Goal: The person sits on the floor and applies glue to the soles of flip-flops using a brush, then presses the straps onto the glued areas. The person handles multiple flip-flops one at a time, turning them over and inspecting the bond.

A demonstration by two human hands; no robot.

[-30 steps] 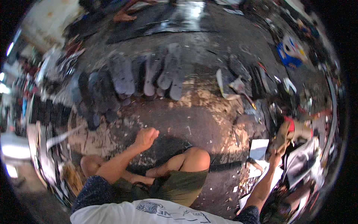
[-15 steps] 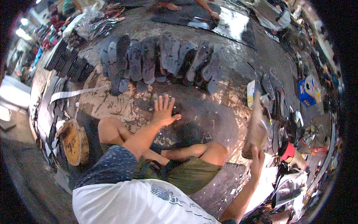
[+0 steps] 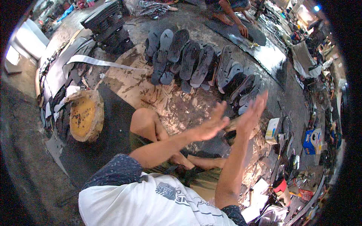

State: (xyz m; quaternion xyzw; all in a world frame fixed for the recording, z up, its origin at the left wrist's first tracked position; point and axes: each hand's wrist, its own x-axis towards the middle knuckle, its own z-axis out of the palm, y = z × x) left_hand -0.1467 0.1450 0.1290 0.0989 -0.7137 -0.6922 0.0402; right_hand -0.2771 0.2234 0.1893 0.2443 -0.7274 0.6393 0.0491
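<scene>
Both your hands are up in front of you now, and that's the big change: half a second back your left hand (image 3: 211,126) was flat on the floor and your right hand (image 3: 253,113) was out to the side holding a sole up. Now the two sit just beside each other, palms facing, with a tan sole (image 3: 235,123) between them. Only a sliver of it shows, so I can't tell which hand has the grip. Left fingers look straight and close together; right fingers are stretched up, slightly apart, a bit blurred. So the piece has come in from the side, right over the row of dark soles (image 3: 200,66) on the floor.
</scene>
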